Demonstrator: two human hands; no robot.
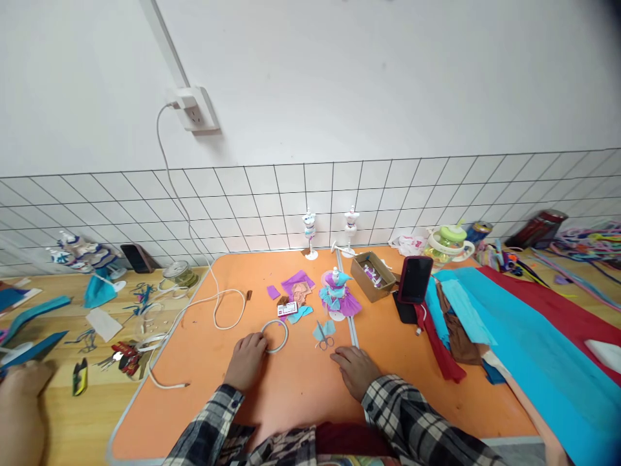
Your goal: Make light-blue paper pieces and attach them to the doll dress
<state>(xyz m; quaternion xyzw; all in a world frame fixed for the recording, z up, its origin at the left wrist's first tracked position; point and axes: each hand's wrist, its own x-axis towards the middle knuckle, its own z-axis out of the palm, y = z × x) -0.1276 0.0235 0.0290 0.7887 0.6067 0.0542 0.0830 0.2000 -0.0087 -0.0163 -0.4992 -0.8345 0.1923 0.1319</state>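
Observation:
My left hand point(246, 359) lies on the orange table with its fingers flat, the fingertips at the left edge of a pale ring point(286, 336) that looks like a roll of narrow tape. Palm down, my right hand point(356, 370) rests with loosely spread fingers just below small scissors point(324, 340), holding nothing. The scissors lie partly on a light-blue fabric scrap point(330, 329). Behind them stands a small dress form point(338, 294) in a purple and light-blue dress. To its left are purple fabric pieces point(297, 281), a beige scrap point(301, 293) and a small white labelled box point(287, 309).
Two more white dress forms point(309, 234) point(350, 230) stand by the tiled wall. A cardboard box point(373, 277), a propped phone point(415, 279) and long blue fabric point(528, 349) are rightward. A white cable point(194, 301) crosses the left side. Another person's hand point(24, 382) is far left.

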